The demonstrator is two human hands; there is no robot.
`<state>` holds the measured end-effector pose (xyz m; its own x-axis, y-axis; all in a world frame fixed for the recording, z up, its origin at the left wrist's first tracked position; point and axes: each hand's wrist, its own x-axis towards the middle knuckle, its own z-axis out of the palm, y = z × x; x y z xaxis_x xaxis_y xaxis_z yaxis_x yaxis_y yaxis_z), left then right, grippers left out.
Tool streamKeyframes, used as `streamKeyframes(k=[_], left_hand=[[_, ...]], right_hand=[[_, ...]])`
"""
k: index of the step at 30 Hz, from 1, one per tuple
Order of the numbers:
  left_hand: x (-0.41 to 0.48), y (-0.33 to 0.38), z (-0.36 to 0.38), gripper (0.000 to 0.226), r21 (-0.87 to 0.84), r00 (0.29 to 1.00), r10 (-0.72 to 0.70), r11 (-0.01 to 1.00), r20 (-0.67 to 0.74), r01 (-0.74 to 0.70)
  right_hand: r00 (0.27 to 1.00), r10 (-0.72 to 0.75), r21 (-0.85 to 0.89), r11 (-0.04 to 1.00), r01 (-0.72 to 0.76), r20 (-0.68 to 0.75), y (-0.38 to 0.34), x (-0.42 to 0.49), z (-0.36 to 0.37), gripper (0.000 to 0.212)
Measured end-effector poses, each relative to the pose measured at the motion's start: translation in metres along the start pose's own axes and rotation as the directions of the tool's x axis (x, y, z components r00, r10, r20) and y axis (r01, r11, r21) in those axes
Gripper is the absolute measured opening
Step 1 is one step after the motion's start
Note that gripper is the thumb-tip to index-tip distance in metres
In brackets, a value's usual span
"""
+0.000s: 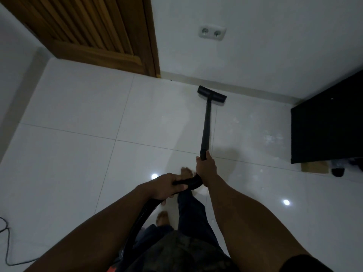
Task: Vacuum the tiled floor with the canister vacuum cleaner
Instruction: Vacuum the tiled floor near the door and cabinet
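Observation:
A black vacuum wand (pixel 206 126) reaches forward over the white tiled floor (pixel 78 114). Its flat floor head (pixel 211 94) rests on the tiles close to the skirting of the far wall. My right hand (pixel 206 167) grips the lower end of the wand. My left hand (pixel 167 185) holds the black ribbed hose (pixel 141 220) just behind the bend, and the hose curves down past my legs. The canister itself is hidden below me. My bare feet stand on the tiles under my hands.
A brown louvred wooden door (pixel 94 30) stands at the far left. A white double wall socket (pixel 212 33) sits above the floor head. A black cabinet (pixel 326 124) stands at the right, dusty smears beside it. A thin black cable (pixel 5 244) lies at the left edge.

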<state>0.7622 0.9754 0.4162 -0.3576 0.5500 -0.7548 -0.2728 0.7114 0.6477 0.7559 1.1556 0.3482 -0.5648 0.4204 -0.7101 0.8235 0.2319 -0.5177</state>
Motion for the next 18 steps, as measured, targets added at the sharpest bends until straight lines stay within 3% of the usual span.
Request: streamKeyframes(k=[10, 18], left_hand=[[-0.104, -0.032, 0.107, 0.048, 0.112, 1.000, 0.023, 0.993, 0.016, -0.024], [-0.129, -0.091, 0.216, 0.051, 0.121, 1.000, -0.023, 0.992, 0.010, 0.021]], right_hand=[[0.999, 0.010, 0.096, 0.995, -0.007, -0.031, 0.100, -0.128, 0.010, 0.063], [0.998, 0.058, 0.172, 0.983, -0.058, 0.004, 0.196, -0.197, 0.000, 0.065]])
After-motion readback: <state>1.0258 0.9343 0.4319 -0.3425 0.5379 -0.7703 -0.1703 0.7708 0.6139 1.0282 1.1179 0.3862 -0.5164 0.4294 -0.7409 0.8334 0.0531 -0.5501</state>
